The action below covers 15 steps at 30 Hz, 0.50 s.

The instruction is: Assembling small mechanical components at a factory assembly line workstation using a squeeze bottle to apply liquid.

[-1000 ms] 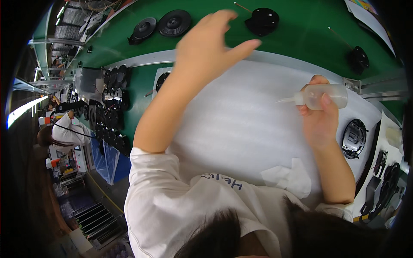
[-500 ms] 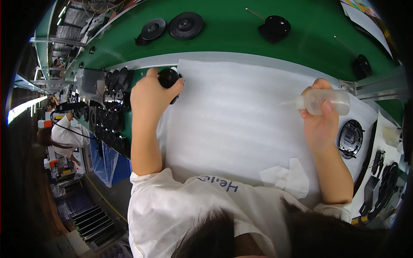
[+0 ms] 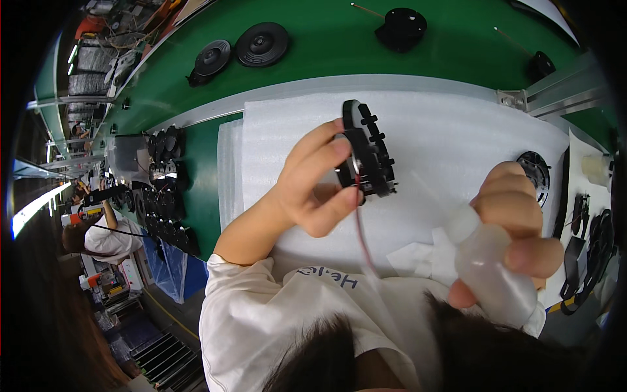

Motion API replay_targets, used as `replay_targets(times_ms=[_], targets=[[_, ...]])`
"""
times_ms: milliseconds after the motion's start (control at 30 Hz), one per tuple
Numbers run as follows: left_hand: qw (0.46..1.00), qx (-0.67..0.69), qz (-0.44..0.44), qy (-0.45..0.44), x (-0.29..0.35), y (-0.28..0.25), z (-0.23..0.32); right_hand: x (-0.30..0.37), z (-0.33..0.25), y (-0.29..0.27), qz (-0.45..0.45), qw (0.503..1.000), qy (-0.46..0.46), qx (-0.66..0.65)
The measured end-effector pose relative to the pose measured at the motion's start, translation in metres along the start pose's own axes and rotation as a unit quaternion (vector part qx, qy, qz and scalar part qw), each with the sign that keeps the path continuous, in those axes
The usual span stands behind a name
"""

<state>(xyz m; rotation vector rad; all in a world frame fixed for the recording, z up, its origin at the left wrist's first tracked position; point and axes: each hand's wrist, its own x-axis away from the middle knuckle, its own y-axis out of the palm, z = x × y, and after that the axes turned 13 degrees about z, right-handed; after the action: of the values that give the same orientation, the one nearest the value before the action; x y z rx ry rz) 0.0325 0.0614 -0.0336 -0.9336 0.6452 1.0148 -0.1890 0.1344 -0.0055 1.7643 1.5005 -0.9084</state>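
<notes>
My left hand point(image 3: 302, 186) grips a round black plastic part point(image 3: 367, 153) by its rim. The part is tilted up on edge above the white foam sheet point(image 3: 294, 111), its pegged side turned to the right. A thin red and dark wire point(image 3: 361, 238) hangs from it toward my shirt. My right hand point(image 3: 519, 206) is wrapped round a translucent squeeze bottle point(image 3: 493, 271) with a fine nozzle. The bottle is slanted and slightly blurred, its nozzle pointing up and left. Beyond my right hand, a black ring-shaped part point(image 3: 537, 171) lies on the foam sheet.
White crumpled cloth point(image 3: 418, 258) lies near my shirt. Rows of black parts point(image 3: 168, 189) stand at the left. Black discs point(image 3: 262, 44) and a wired black part point(image 3: 401, 29) rest on the green surface behind. A metal post point(image 3: 565, 88) rises at the right. Another person point(image 3: 111, 235) is far left.
My left hand has brought a black part from the left edge to the middle of the sheet. My right hand has moved nearer to me, tipping the bottle more upright.
</notes>
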Motion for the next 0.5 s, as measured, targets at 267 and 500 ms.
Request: replay_targets(times_ms=[267, 500], targets=[[1.000, 0.018, -0.023, -0.002, -0.003, 0.015, 0.010, 0.005, -0.005, 0.007, -0.002, 0.998, -0.006, 0.063], [0.999, 0.013, -0.024, -0.019, -0.007, 0.012, 0.014, 0.005, -0.004, 0.005, -0.024, 0.996, -0.022, 0.088]])
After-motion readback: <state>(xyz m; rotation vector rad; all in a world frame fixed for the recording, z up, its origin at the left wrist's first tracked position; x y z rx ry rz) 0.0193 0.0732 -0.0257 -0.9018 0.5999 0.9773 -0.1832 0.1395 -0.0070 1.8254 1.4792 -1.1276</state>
